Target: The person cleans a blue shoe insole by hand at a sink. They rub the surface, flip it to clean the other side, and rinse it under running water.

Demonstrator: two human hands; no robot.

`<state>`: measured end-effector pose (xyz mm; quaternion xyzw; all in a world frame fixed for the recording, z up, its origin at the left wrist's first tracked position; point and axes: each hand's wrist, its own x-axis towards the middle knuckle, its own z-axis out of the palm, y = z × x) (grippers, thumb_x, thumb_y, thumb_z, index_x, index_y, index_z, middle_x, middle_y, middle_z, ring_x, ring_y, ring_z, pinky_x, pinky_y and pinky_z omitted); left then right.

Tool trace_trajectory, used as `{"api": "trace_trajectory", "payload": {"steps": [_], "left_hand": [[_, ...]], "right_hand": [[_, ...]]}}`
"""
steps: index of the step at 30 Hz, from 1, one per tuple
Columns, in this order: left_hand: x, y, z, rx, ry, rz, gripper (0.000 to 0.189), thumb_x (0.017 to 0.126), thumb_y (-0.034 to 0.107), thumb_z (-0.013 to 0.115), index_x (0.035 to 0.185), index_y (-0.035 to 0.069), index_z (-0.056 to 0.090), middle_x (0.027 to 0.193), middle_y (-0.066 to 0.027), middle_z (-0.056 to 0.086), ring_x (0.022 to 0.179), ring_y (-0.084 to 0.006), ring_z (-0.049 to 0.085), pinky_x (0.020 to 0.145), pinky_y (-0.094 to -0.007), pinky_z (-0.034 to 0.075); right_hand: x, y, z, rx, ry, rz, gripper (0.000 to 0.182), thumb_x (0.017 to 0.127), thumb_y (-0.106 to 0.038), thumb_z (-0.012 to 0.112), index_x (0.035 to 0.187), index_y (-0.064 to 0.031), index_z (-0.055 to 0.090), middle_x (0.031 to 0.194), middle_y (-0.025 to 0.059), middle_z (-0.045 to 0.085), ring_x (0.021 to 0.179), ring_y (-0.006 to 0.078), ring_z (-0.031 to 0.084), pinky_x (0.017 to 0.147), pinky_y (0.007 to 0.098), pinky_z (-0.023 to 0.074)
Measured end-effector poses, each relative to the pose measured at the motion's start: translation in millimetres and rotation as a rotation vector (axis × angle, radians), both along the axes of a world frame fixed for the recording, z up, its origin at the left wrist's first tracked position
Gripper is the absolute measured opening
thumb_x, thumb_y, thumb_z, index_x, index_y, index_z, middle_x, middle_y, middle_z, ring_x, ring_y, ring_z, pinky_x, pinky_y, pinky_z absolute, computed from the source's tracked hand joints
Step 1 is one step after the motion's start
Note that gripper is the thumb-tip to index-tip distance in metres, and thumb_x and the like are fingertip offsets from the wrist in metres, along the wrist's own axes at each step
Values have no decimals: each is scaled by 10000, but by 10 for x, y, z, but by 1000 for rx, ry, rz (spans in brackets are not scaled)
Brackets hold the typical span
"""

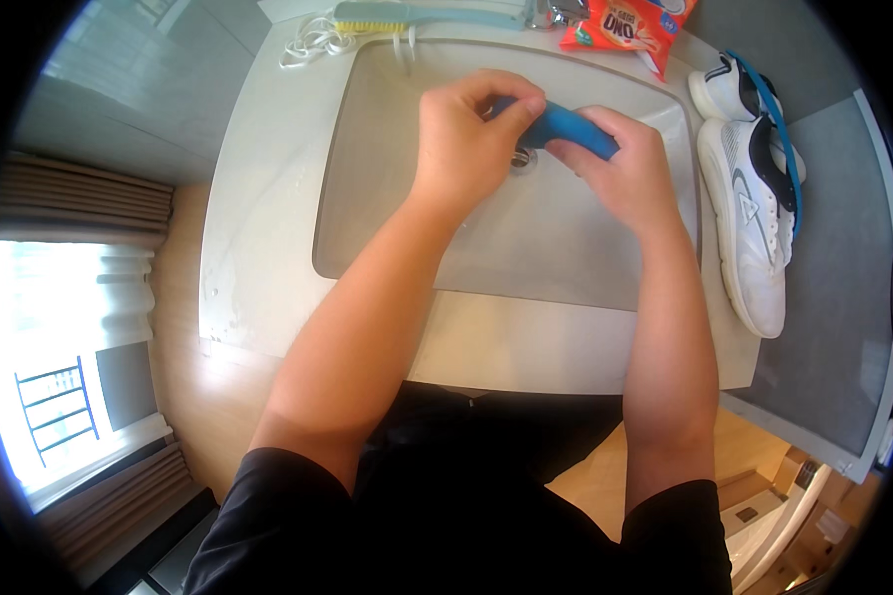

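Over the washbasin (536, 245) my two hands hold a rolled or folded blue item (569, 128), possibly an insole or cloth; its exact kind cannot be told. My left hand (472, 137) pinches its left end between thumb and fingers. On the right end, my right hand (621, 160) has the thumb below and the fingers above. Just beneath the item shows the metal drain (522, 158). A pair of white sneakers, one small-looking at the back (722, 89) and one in front (751, 223), lies right of the basin, with a blue strip (778, 126) across them.
Behind the basin lie a scrubbing brush (417, 15) with yellow bristles, white shoelaces (316, 41) partly hanging over the rim, a metal faucet (558, 11) and an orange OMO detergent bag (625, 30). A grey panel (833, 282) stands right of the countertop (260, 223).
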<state>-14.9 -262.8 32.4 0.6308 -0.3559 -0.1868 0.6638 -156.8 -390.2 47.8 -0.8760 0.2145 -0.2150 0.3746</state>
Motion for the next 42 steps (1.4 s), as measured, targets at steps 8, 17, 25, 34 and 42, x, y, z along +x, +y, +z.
{"api": "trace_trajectory", "payload": {"steps": [8, 17, 25, 34, 42], "left_hand": [[-38, -15, 8, -90, 82, 75, 60, 964, 28, 700, 984, -24, 722, 1060, -96, 770, 880, -125, 678, 784, -278, 560], [-17, -60, -107, -154, -262, 182, 63, 944, -5, 685, 983, 14, 731, 1064, -58, 758, 890, -151, 689, 766, -288, 554], [-24, -83, -230, 61, -365, 238, 41, 917, 23, 706, 950, 31, 729, 900, -73, 704, 777, -169, 641, 664, -297, 504], [-114, -86, -118, 20, -223, 142, 109, 913, 55, 733, 1009, 7, 713, 876, -61, 696, 791, -147, 646, 683, -295, 524], [-52, -13, 40, 90, 219, -147, 239, 987, 121, 699, 1143, -56, 664, 955, -76, 721, 842, -129, 661, 763, -291, 552]], "right_hand": [[26, 13, -35, -56, -23, -60, 267, 821, -191, 856, 997, -37, 727, 776, 121, 696, 656, 229, 617, 648, 333, 500], [28, -30, -15, -57, -47, -212, 310, 825, -197, 855, 1058, -34, 731, 823, 149, 730, 691, 267, 669, 685, 349, 531], [34, -125, -73, 62, -6, -377, 345, 866, -321, 806, 957, -3, 707, 758, 129, 700, 664, 232, 654, 645, 357, 507], [14, -185, -135, 171, -92, -179, 294, 881, -193, 788, 1057, 6, 662, 799, 90, 717, 740, 164, 683, 702, 307, 519], [33, -7, -72, 369, -111, 36, 388, 892, -284, 802, 1105, -1, 640, 898, 88, 691, 820, 138, 642, 741, 288, 506]]}}
